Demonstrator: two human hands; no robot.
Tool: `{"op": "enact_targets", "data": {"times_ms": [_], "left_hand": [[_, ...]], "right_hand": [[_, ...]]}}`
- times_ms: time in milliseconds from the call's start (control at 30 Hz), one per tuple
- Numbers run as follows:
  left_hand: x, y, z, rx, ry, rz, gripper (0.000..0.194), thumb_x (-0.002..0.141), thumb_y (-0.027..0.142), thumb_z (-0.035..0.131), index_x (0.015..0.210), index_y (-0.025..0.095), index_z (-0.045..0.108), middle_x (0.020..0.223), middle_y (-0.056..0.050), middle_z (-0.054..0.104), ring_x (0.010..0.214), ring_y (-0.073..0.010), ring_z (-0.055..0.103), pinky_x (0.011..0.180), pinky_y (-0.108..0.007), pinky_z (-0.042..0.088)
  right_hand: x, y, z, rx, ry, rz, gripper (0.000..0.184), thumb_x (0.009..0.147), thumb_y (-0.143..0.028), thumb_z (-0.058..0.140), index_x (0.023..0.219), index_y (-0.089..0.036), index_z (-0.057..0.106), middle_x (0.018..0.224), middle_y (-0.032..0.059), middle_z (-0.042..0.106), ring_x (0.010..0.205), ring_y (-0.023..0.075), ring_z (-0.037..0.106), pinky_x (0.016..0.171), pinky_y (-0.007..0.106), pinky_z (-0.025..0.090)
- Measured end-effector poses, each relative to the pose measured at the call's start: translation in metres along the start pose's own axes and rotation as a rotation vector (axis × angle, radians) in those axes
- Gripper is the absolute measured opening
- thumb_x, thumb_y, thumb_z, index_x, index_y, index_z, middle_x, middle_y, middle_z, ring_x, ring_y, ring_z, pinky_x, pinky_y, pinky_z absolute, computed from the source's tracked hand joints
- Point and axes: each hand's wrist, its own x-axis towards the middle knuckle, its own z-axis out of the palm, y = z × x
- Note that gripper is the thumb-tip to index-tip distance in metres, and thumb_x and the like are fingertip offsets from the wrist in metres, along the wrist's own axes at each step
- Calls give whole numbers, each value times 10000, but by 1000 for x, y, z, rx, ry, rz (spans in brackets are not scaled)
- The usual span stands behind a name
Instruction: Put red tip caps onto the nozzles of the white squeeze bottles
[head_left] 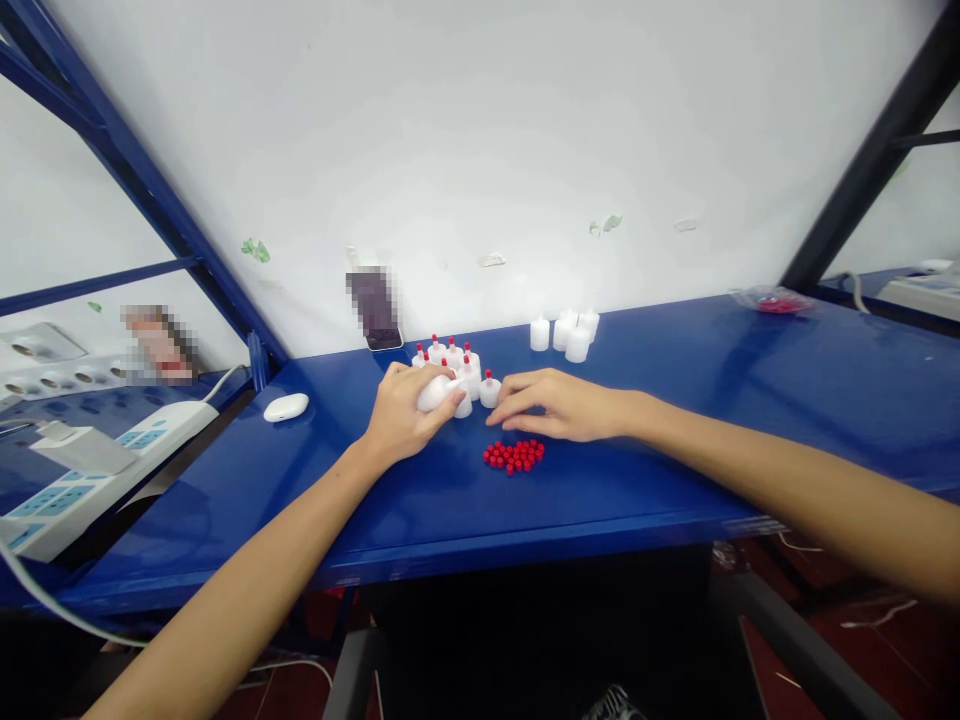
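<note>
My left hand (405, 410) is wrapped round a small white squeeze bottle (435, 393), tilted with its pale nozzle toward the right. Behind and beside it stands a cluster of white bottles (471, 375) with red caps on their tips. My right hand (544, 403) is open, its fingers loosely bent above the table, and I see nothing in it. Close to its fingertips stands one upright bottle with a red cap (490, 390). In front of the hands, a patch of loose small red caps (514, 456) lies on the blue table (637, 490).
Several white bottles without red caps (576, 345) stand at the back by the wall. A phone (384, 338) leans on the wall, and a white earphone case (286, 407) lies at the left. Power strips (112, 465) are at far left; a plastic bag (776, 301) with red contents lies back right.
</note>
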Motion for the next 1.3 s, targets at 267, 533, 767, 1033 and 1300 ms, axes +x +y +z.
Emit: {"op": "enact_targets", "data": {"times_ms": [267,533,767,1033,1300], "left_hand": [[0,0,1,34,-19,-43,354,902,518,528,965,220,709,899,-32,757,712,-188,575,799,-380,396],[-2,1,2,14,22,-58,364,876,526,558,962,213,722,899,-36,753,713,-186,552,707,-316,472],[-2,4,1,-71,-69,32,340,891,496,555,961,191,687,846,-31,746,661,-151,649,669,-258,492],[-5,5,1,-118,-169,122,322,898,468,606,1017,175,667,891,-34,751,739,-152,691,697,-232,487],[-6,3,0,-91,-295,156,336,917,486,585,1013,171,649,929,-46,747,748,-163,686,680,-243,468]], "right_hand": [[6,-8,-1,65,-159,-13,210,945,-198,582,1052,-220,761,963,56,698,853,156,644,772,291,497],[6,1,-1,-126,-160,13,140,923,-205,600,983,-214,726,940,44,707,869,186,636,769,320,468],[7,1,2,79,216,148,102,880,-228,635,920,-177,714,879,44,724,782,159,651,742,305,506],[12,-20,12,347,409,196,134,830,-284,687,885,-174,740,843,30,752,781,155,685,751,304,540],[10,-15,7,366,275,268,112,816,-255,705,880,-186,765,817,20,766,730,152,693,690,284,532]]}}
